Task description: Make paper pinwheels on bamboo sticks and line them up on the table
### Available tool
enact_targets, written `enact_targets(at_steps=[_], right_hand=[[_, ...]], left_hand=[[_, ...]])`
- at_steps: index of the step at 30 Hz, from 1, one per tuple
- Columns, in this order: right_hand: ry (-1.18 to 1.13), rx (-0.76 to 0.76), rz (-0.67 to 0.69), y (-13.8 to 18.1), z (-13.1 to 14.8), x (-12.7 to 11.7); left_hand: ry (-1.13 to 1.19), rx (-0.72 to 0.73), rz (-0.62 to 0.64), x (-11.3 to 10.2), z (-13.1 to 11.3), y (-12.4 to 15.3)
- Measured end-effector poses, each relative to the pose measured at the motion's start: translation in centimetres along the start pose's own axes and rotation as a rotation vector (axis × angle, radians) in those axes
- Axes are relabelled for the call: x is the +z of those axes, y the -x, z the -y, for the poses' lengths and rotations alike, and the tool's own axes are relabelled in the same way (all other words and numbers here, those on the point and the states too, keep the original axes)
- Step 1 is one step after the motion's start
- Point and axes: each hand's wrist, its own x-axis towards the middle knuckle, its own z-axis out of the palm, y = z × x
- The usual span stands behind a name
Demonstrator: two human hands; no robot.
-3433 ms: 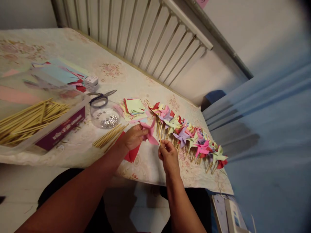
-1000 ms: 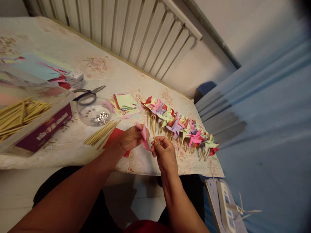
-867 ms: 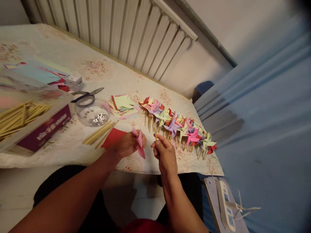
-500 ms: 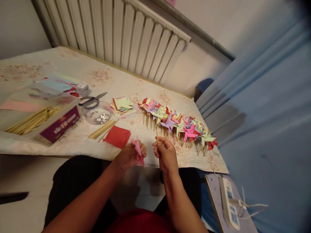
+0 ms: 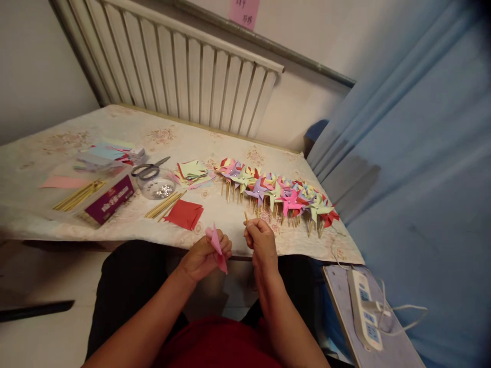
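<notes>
My left hand (image 5: pixel 203 255) is closed on a folded pink paper pinwheel (image 5: pixel 216 246), held just in front of the table's near edge. My right hand (image 5: pixel 262 242) is pinched round a thin wooden stick (image 5: pixel 246 216) whose tip pokes up above the fingers. The two hands are a few centimetres apart, the stick beside the pinwheel. Beyond them on the table (image 5: pixel 215 230) lies a row of several finished coloured pinwheels (image 5: pixel 274 190) on sticks. A red paper square (image 5: pixel 184 213) lies just left of my left hand.
Loose sticks (image 5: pixel 164 204), a clear dish of small silver pins (image 5: pixel 157 186), scissors (image 5: pixel 148 167), a stack of coloured paper squares (image 5: pixel 194 171) and a purple box of sticks (image 5: pixel 103 193) stand at the left. A radiator (image 5: pixel 184 66) is behind, a blue curtain (image 5: pixel 414 153) right, a power strip (image 5: pixel 362 306) lower right.
Both hands have drawn back toward me, from above the table to its near edge, still holding pinwheel and stick. The view has tilted up, showing more of the radiator and wall.
</notes>
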Motion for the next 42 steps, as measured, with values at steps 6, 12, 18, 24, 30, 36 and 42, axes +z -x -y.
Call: enact_targets(at_steps=[6, 12, 18, 24, 30, 36, 42], right_hand=[[0.007, -0.020, -0.006, 0.8, 0.4, -1.0], [-0.001, -0.062, -0.015, 1.2, 0.8, -1.5], [-0.065, -0.055, -0.012, 1.3, 0.8, -1.5], [-0.091, -0.028, -0.031, 1.3, 1.0, -1.6], [-0.088, -0.056, -0.032, 1.3, 0.4, -1.8], [-0.104, -0.040, -0.017, 1.3, 0.2, -1.8], [-0.104, -0.010, -0.030, 1.5, 0.8, -1.8]], left_hand=[[-0.033, -0.011, 0.005, 1.2, 0.5, 0.5], [-0.058, -0.013, 0.002, 2.2, 0.8, 0.9], [-0.051, -0.018, 0.000, 2.2, 0.8, 1.3], [-0.049, -0.025, -0.010, 2.3, 0.9, 1.5], [-0.060, -0.028, -0.028, 2.7, 0.9, 1.3], [-0.076, -0.035, -0.070, 3.0, 0.8, 1.5], [-0.075, -0.038, -0.056, 3.0, 1.0, 1.4]])
